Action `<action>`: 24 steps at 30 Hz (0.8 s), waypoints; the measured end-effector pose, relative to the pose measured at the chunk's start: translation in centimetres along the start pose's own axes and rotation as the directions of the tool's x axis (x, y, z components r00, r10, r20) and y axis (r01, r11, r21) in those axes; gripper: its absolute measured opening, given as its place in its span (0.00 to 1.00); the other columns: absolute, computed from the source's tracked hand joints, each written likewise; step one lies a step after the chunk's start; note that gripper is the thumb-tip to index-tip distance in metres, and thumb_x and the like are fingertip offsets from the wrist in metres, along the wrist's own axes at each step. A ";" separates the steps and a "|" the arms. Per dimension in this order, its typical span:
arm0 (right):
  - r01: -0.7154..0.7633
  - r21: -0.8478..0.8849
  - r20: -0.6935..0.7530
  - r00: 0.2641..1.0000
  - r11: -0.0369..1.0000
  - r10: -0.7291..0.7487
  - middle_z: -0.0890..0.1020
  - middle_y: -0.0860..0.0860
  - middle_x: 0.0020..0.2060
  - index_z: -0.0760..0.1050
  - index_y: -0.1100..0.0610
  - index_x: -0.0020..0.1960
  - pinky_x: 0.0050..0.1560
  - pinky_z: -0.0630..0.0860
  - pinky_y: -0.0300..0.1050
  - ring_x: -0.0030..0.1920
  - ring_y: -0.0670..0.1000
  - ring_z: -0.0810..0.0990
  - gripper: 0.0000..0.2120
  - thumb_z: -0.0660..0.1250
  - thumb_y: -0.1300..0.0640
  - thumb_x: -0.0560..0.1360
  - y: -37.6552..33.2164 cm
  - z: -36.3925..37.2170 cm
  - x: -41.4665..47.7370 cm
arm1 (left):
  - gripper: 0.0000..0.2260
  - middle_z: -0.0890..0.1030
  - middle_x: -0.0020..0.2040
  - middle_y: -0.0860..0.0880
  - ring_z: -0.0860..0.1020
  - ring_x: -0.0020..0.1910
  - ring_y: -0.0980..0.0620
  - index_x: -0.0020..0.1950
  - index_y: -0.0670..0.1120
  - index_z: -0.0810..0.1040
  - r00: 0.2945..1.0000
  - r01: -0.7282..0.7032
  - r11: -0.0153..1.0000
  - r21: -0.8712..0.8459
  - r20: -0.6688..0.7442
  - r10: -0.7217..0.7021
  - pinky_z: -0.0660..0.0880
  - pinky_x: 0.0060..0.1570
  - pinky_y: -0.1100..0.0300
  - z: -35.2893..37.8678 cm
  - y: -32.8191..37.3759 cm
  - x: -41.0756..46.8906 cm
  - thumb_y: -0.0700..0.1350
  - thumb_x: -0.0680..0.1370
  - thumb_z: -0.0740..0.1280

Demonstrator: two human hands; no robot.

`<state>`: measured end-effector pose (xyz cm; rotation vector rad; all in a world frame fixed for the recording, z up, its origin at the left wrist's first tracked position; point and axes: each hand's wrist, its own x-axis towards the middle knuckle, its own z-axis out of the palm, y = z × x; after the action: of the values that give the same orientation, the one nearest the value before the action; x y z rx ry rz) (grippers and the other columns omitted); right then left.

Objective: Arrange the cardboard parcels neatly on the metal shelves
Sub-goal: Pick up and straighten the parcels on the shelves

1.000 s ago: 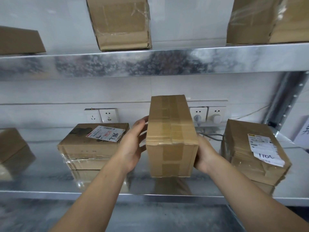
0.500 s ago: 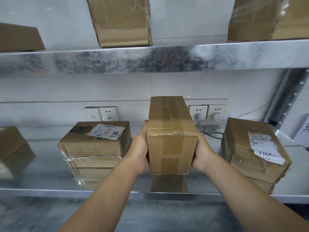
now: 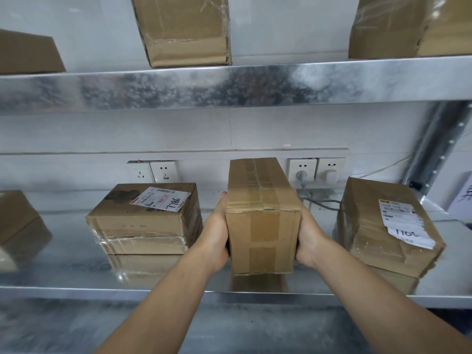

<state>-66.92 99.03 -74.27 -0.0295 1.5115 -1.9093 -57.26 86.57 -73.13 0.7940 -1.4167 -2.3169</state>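
Note:
A tall, narrow taped cardboard parcel (image 3: 263, 226) stands upright on the middle metal shelf (image 3: 76, 277), close to its front edge. My left hand (image 3: 215, 233) presses flat against the parcel's left side, with its fingers lying straight along the cardboard. My right hand (image 3: 309, 238) presses against the right side, and its fingers are mostly hidden behind the box. To the left sits a stacked parcel with a white label (image 3: 143, 213). Another labelled parcel (image 3: 383, 226), wrapped in film, sits to the right.
A further parcel (image 3: 18, 223) lies at the far left of the same shelf. The upper shelf (image 3: 229, 85) carries three parcels (image 3: 184, 29). Wall sockets with plugs and a cable (image 3: 316, 169) are behind the held parcel. A shelf upright (image 3: 439, 144) rises at the right.
My left hand, spread open beside the parcel a second ago, has come flat against its left side. The parcel now sits slightly further back between both hands.

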 end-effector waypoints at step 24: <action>0.066 -0.339 -0.078 0.992 0.938 -0.098 0.87 0.52 0.37 0.86 0.50 0.40 0.68 0.73 0.57 0.53 0.58 0.83 0.32 0.51 0.33 0.83 0.1 -1.1 1.6 | 0.27 0.87 0.40 0.50 0.84 0.50 0.50 0.34 0.57 0.88 1.000 -0.004 0.987 0.159 -0.021 0.008 0.77 0.59 0.53 -0.8 0.1 1.0 0.65 0.82 0.57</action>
<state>-68.53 99.13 -75.35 -0.1608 1.9141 -1.7134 -57.60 85.41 -73.67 0.8551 -1.6073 -2.2048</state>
